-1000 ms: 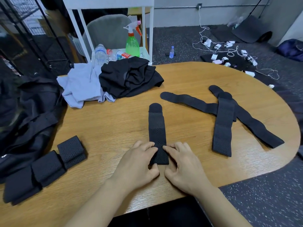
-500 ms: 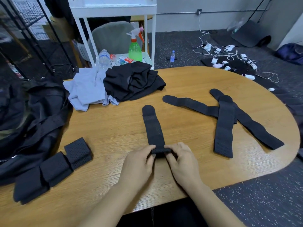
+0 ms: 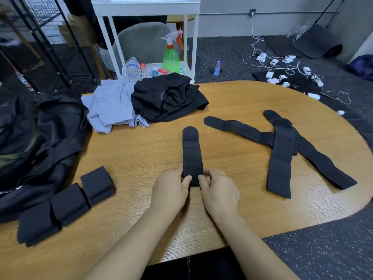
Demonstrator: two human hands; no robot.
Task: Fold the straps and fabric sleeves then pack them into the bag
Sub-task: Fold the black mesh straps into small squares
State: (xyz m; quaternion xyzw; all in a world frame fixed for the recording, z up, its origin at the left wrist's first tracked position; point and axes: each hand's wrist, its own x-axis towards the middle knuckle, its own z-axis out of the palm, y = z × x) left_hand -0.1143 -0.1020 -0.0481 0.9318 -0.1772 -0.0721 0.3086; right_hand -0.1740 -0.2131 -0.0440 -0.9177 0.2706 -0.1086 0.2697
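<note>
A black perforated strap lies lengthwise in the middle of the wooden table, its near end folded over. My left hand and my right hand pinch that folded end from either side. Three more straps lie flat and crossed at the right: one slanting from the left, one upright and one long strap under it. Three folded straps sit in a row at the left front. A black bag slumps at the table's left edge.
A grey cloth and a black garment are heaped at the back of the table. Behind stands a white cart with a green spray bottle and water bottles. Chargers and cables lie on the floor at the right.
Both hands lifted the strap's near end off the table and turned it over away from me. The fold now lies flatter and longer on the strap.
</note>
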